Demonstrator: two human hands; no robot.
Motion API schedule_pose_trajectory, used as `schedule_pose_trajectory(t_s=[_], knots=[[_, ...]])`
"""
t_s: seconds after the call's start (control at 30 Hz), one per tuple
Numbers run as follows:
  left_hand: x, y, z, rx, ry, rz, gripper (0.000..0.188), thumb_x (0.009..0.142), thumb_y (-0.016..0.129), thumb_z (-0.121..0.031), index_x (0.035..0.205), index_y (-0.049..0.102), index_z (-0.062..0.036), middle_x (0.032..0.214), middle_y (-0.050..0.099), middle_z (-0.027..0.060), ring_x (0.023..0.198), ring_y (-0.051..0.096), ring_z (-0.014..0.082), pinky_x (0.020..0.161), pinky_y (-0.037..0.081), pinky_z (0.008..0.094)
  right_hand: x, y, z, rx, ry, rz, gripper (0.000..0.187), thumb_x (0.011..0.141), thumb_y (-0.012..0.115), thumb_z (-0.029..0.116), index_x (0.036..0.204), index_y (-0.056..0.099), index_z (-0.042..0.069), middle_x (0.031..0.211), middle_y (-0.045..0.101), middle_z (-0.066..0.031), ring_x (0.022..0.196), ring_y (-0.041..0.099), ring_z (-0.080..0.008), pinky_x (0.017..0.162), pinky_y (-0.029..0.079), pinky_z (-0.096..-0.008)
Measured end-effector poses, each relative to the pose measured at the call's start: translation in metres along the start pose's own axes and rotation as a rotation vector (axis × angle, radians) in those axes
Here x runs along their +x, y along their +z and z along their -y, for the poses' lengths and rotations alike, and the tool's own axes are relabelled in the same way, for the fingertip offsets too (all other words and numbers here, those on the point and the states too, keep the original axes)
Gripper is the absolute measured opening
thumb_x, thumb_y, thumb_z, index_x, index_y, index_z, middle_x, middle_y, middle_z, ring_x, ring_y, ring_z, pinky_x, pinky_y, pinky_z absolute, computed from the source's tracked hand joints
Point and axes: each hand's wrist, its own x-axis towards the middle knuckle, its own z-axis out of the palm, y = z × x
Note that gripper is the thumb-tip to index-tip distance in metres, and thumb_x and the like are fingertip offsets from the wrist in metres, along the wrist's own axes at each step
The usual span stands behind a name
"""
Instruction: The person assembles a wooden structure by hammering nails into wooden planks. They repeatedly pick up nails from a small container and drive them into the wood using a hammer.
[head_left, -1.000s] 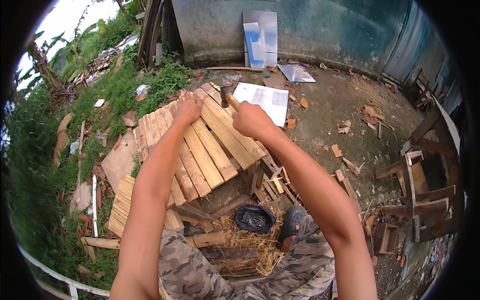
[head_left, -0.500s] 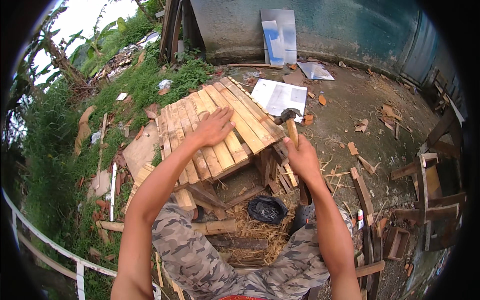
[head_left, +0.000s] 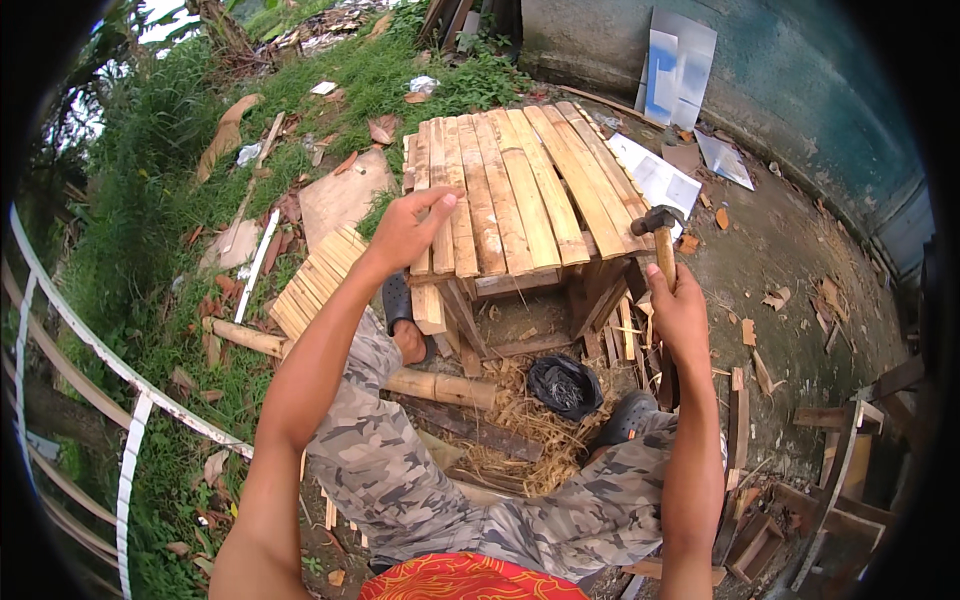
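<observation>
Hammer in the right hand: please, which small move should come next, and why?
Probably steady the slatted wooden top with the left hand before any strike: the right hand grips the hammer by its handle, with the head close to the top's right edge, while the left hand is over the left side, its contact unclear.

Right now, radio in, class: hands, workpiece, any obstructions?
Right hand: gripping claw hammer. Left hand: near slatted wooden top, contact unclear. Possible obstruction: black plastic bag beside right clog.
</observation>
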Motion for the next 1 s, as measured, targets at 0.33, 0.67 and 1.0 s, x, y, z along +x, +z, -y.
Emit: schedule_pose_trajectory(t_s=[0.33, 0.67, 1.0], knots=[[-0.002, -0.058, 0.075, -0.061, -0.451, -0.202, 0.059, 0.101, 0.063, -0.047, 0.134, 0.065, 0.0010, 0.125, 0.072, 0.0107, 0.116, 0.067, 0.0226, 0.098, 0.048, 0.0378, -0.011, -0.006, 0.003, -0.010, 0.060, -0.001, 0.044, 0.102, 0.062, 0.039, 0.106, 0.064, -0.004, 0.076, 0.063, -0.0151, 0.072, 0.063, -0.0261, 0.070, 0.049, -0.0429], [-0.052, 0.008, 0.250, 0.142, -0.993, -0.124, 0.049, 0.093, 0.067, -0.036, 0.111, 0.073, 0.0091, 0.115, 0.074, 0.0236, 0.106, 0.071, 0.0336, 0.086, 0.055, 0.0427, -0.028, -0.020, -0.019, -0.033, 0.082, -0.031, 0.038, 0.103, 0.062, 0.036, 0.104, 0.062, -0.003, 0.074, 0.057, -0.0126, 0.067, 0.051, -0.0205, 0.065, 0.045, -0.0395], [-0.164, 0.071, 0.340, 0.005, -1.367, -0.143, 0.047, 0.094, 0.066, -0.032, 0.114, 0.071, 0.0099, 0.119, 0.071, 0.0212, 0.108, 0.069, 0.0285, 0.090, 0.053, 0.0374, -0.045, -0.032, -0.046, -0.095, 0.097, -0.084, 0.027, 0.105, 0.063, 0.025, 0.100, 0.059, -0.001, 0.073, 0.048, -0.0023, 0.069, 0.041, -0.0118, 0.060, 0.037, -0.0320]])
